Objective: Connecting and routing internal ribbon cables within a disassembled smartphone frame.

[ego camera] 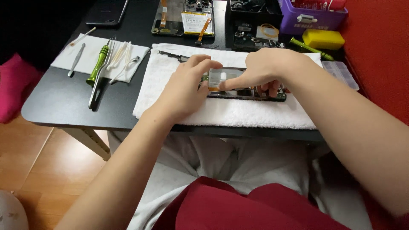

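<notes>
Opened phone (245,90) is held on the white towel (238,111) atop the desk (64,102), left hand (185,91) gripping its end, right hand (266,70) pinching an inner part; light, even fingertip pressure is advised.

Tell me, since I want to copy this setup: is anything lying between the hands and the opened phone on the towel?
Nothing visible. The left hand and right hand already rest on the opened phone, which lies on the white towel. The tools lie off to the left on a cloth.
</notes>
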